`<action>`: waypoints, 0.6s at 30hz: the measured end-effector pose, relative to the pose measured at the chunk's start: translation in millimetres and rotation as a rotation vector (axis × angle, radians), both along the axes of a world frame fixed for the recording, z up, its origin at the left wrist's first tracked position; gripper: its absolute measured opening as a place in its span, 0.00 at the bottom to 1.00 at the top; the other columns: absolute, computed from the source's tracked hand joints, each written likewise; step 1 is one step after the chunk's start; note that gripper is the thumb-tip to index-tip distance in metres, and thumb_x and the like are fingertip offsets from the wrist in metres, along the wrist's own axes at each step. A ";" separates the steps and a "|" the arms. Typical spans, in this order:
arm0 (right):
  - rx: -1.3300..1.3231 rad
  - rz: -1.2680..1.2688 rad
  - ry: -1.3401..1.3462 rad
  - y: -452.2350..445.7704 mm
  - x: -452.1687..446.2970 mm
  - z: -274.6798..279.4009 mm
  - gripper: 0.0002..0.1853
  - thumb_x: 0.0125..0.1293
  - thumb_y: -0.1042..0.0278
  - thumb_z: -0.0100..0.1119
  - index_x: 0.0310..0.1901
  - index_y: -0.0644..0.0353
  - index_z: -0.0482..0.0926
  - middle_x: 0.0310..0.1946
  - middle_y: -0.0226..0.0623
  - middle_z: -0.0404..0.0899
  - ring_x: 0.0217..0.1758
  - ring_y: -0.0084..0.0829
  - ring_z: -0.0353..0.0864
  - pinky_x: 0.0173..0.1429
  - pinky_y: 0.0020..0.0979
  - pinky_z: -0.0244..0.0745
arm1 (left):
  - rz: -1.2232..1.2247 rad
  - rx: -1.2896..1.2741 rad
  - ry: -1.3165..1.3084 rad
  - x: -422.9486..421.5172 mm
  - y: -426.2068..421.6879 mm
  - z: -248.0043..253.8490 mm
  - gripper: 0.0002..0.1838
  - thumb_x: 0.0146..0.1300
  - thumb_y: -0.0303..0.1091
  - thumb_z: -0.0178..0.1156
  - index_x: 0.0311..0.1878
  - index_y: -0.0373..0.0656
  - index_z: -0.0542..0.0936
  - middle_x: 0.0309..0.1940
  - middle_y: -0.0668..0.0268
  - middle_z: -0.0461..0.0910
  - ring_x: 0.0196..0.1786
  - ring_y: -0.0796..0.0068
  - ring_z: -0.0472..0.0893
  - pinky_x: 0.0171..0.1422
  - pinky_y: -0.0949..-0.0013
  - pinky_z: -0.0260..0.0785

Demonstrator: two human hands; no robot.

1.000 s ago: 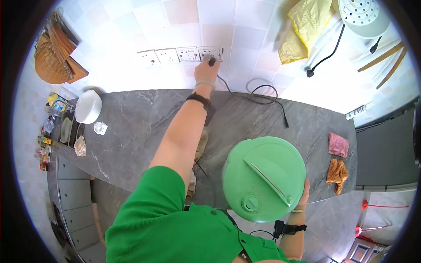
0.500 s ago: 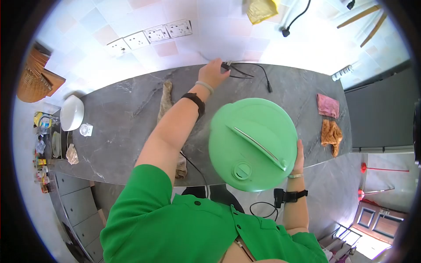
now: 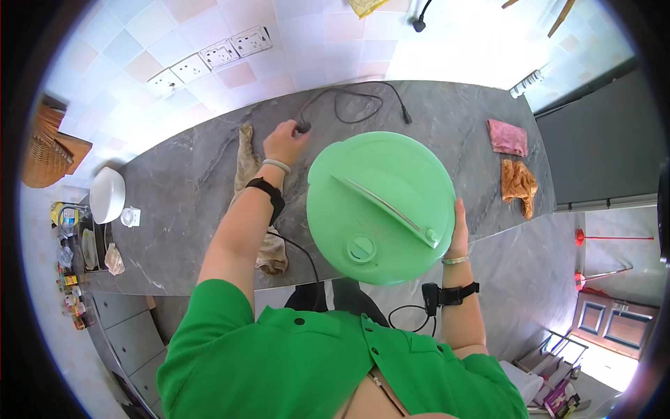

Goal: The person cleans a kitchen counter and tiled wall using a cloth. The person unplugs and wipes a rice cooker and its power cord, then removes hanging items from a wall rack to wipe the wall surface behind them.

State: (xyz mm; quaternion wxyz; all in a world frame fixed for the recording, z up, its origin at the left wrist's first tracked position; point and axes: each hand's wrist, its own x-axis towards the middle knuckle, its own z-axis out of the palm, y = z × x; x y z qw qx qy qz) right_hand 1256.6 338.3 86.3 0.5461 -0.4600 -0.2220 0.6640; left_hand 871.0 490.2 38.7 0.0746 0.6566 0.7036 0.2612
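A round light-green rice cooker (image 3: 335,223) with a metal-trimmed handle and a round vent on its lid stands near the counter's front edge. My right hand (image 3: 458,230) grips its right side, the fingers partly hidden by the body. Left of the cooker, my left hand (image 3: 285,143) pinches the plug end of a black power cord (image 3: 359,121) just above the counter. From there the cord loops toward the wall, its other connector lying loose at the back. Beneath my left forearm lies a beige cloth (image 3: 272,255), partly covered.
The grey marble counter (image 3: 174,188) carries a pink folded cloth (image 3: 507,137) and an orange cloth (image 3: 518,187) on the right. A white bowl (image 3: 107,195) and small white device (image 3: 130,216) sit left. Wall sockets (image 3: 218,54) line the tiles; another black plug (image 3: 419,26) hangs there.
My left hand has moved from the wall side toward me and to the left, drawing the cord's plug along. The right hand stays on the cooker. The view has shifted slightly.
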 end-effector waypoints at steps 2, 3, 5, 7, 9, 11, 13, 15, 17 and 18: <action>-0.003 0.007 -0.047 0.6 0.1 4.5 0.29 0.70 0.46 0.40 0.56 0.66 0.70 0.48 0.40 0.76 0.47 0.29 0.77 0.51 0.27 0.72 | 0.015 0.167 -0.003 -11.2 1.0 13.6 0.16 0.53 0.50 0.63 0.32 0.46 0.78 0.30 0.67 0.78 0.31 0.63 0.78 0.34 0.63 0.69; -0.005 0.014 -0.071 -0.4 0.1 6.7 0.29 0.71 0.46 0.40 0.56 0.66 0.70 0.48 0.40 0.76 0.47 0.29 0.77 0.50 0.27 0.72 | 0.026 0.252 -0.005 -16.3 0.7 27.6 0.15 0.54 0.49 0.62 0.32 0.46 0.78 0.30 0.68 0.77 0.30 0.63 0.78 0.34 0.63 0.69; 0.010 0.050 -0.149 -0.9 6.1 3.9 0.30 0.70 0.44 0.40 0.55 0.66 0.70 0.49 0.40 0.76 0.50 0.29 0.76 0.53 0.29 0.72 | -0.009 0.374 0.013 -29.2 8.7 51.2 0.15 0.54 0.48 0.63 0.31 0.44 0.79 0.29 0.67 0.77 0.28 0.64 0.77 0.32 0.64 0.68; 0.077 0.035 -0.263 -0.6 4.5 7.9 0.29 0.70 0.44 0.40 0.55 0.67 0.70 0.49 0.39 0.75 0.51 0.28 0.75 0.54 0.29 0.70 | -0.013 0.461 -0.012 -37.7 16.1 82.1 0.16 0.54 0.48 0.64 0.30 0.43 0.79 0.27 0.66 0.77 0.26 0.65 0.76 0.30 0.66 0.67; 0.198 -0.037 -0.410 -4.0 -0.8 21.0 0.28 0.71 0.47 0.40 0.54 0.67 0.71 0.49 0.38 0.75 0.51 0.25 0.73 0.54 0.27 0.68 | 0.009 0.515 -0.084 -42.5 20.6 119.3 0.17 0.54 0.48 0.65 0.29 0.42 0.79 0.25 0.65 0.76 0.24 0.66 0.75 0.28 0.67 0.66; 0.149 -0.095 -0.487 -11.6 2.3 35.6 0.25 0.71 0.50 0.43 0.54 0.67 0.71 0.49 0.36 0.75 0.53 0.24 0.72 0.55 0.27 0.67 | -0.019 0.682 -0.033 -55.8 27.7 161.0 0.19 0.51 0.49 0.67 0.26 0.41 0.79 0.21 0.64 0.75 0.21 0.67 0.73 0.26 0.68 0.64; 0.143 -0.116 -0.582 -19.6 9.1 54.2 0.22 0.69 0.55 0.47 0.54 0.65 0.71 0.49 0.35 0.74 0.53 0.24 0.71 0.55 0.28 0.66 | -0.032 0.780 -0.012 -63.0 17.9 222.2 0.20 0.50 0.50 0.67 0.25 0.41 0.79 0.20 0.64 0.74 0.20 0.68 0.71 0.25 0.68 0.63; 0.192 -0.104 -0.690 -20.6 15.4 77.7 0.18 0.67 0.61 0.52 0.54 0.63 0.72 0.49 0.33 0.74 0.53 0.25 0.72 0.55 0.27 0.66 | -0.012 0.685 0.096 -71.4 -6.6 289.2 0.17 0.59 0.49 0.62 0.35 0.43 0.82 0.23 0.68 0.77 0.26 0.79 0.73 0.31 0.72 0.64; 0.355 -0.095 -0.697 -17.4 15.6 98.5 0.17 0.64 0.67 0.56 0.53 0.62 0.73 0.49 0.33 0.74 0.53 0.27 0.72 0.54 0.28 0.67 | -0.102 0.959 -0.009 -55.3 -43.0 359.7 0.13 0.55 0.38 0.67 0.25 0.38 0.79 0.18 0.69 0.75 0.20 0.76 0.67 0.25 0.73 0.61; 0.435 -0.092 -0.696 -17.2 11.9 110.1 0.17 0.62 0.70 0.58 0.53 0.61 0.73 0.48 0.32 0.74 0.53 0.27 0.73 0.54 0.28 0.68 | -0.108 0.967 -0.010 -56.8 -61.3 388.3 0.13 0.55 0.38 0.66 0.25 0.37 0.79 0.18 0.70 0.73 0.20 0.78 0.67 0.25 0.74 0.60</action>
